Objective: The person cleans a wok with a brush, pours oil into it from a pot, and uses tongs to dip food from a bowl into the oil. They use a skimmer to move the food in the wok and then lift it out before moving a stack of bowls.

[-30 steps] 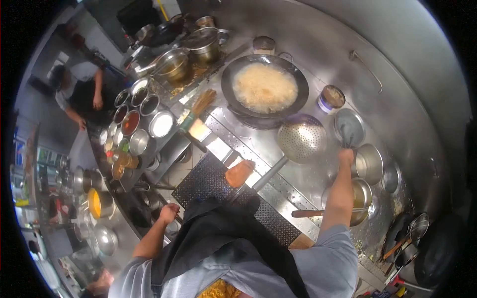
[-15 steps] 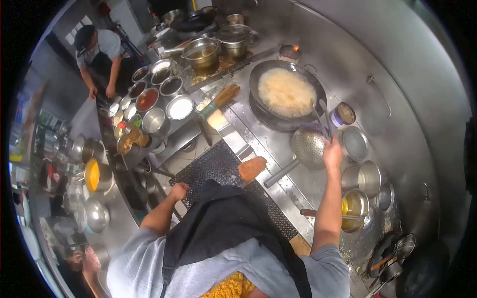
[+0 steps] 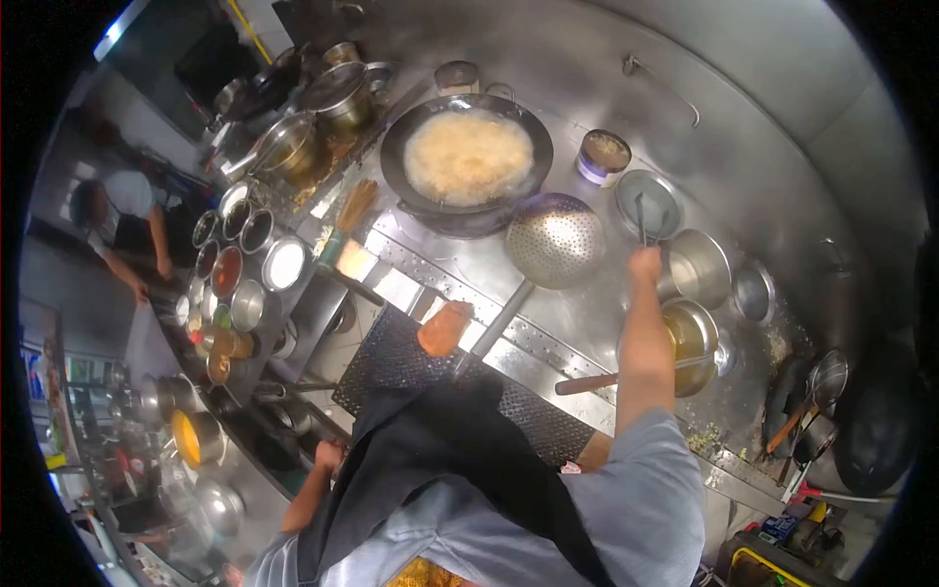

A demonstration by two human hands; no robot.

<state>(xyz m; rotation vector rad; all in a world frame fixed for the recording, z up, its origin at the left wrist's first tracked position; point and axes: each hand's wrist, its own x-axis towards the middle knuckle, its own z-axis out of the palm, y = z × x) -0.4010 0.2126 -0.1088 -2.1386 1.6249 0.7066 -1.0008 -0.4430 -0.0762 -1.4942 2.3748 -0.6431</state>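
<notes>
My right hand [image 3: 646, 262] is closed around slim metal tongs [image 3: 642, 220], whose ends hang over a round steel container [image 3: 649, 184] on the range. Left of it lies a large perforated strainer [image 3: 556, 240], its handle pointing toward me. Pale, foamy hot oil [image 3: 468, 157] fills a black wok [image 3: 393, 147] behind the strainer. My left hand [image 3: 331, 456] is curled into a fist low beside the apron, with no object visible in it. An orange-brown cloth or sponge-like lump [image 3: 445, 328] sits on the range's front edge.
A purple-banded tin [image 3: 603, 157] stands right of the wok. Steel pots [image 3: 700, 272] and an oil pot with a wooden-handled ladle [image 3: 587, 383] are by my right arm. Seasoning bowls [image 3: 284, 264], a bamboo brush [image 3: 347, 220] and a co-worker [image 3: 132, 220] are on the left.
My right hand has carried the tongs from the wok's right rim across to the steel container. My view has turned right, and the left fist now appears lower.
</notes>
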